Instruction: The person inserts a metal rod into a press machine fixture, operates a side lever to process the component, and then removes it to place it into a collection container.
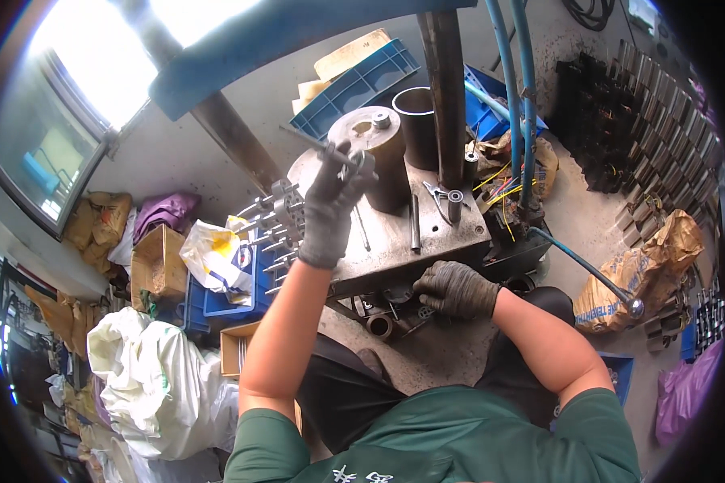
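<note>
The gloved left hand (pixel 330 197) had its fingers curled around a flanged metal rod (pixel 306 138), raised over the left part of the steel worktop (pixel 391 243), near the large metal cylinder (pixel 388 165); whether rod and cylinder touched was unclear. The gloved right hand (pixel 459 290) was bent inward at the near edge, its grip too hidden to tell. Similar flanged rods (pixel 286 211) clustered at the left. The step in hand seemed to be handling one rod; shifting it called for a steady grip and clearance from the cylinder.
</note>
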{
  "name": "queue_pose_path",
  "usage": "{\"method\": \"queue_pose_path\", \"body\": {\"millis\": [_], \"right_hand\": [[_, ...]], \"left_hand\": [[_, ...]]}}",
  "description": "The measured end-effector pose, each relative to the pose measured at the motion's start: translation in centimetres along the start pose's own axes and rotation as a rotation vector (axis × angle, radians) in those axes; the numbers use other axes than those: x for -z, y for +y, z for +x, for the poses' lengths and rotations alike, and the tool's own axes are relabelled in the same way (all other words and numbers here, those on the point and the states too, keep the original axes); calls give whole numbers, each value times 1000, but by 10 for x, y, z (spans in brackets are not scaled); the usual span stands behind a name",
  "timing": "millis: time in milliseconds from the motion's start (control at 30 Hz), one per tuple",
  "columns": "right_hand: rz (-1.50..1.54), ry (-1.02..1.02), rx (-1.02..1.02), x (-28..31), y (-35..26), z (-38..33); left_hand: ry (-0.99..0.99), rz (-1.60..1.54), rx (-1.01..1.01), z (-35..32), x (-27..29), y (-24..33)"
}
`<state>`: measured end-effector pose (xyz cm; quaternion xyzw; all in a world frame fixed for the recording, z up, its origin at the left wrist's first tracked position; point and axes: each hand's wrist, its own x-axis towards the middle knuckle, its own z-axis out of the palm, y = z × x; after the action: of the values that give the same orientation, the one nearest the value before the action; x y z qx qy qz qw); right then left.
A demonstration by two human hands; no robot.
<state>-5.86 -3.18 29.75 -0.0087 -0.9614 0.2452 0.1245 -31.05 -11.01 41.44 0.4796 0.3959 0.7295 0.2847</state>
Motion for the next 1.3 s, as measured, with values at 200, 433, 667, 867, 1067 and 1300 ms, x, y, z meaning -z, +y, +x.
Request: {"method": "queue_pose_path", "body": {"millis": [200, 433, 667, 867, 1067, 1300], "right_hand": [[-11, -71, -36, -1, 9, 9], [-40, -122, -97, 6, 4, 7], [-93, -190, -45, 6, -6, -2], [-115, -192, 37, 13, -15, -20], [-126, 10, 30, 99, -77, -60], [-644, 51, -402, 213, -139, -137]], "left_hand": [[124, 267, -168, 130, 1, -24], [154, 153, -18, 157, -3, -43], [82, -93, 158, 147, -7, -35], [67, -131, 191, 149, -9, -32], [86, -24, 156, 146, -12, -31], [81, 74, 133, 151, -13, -36]]}}
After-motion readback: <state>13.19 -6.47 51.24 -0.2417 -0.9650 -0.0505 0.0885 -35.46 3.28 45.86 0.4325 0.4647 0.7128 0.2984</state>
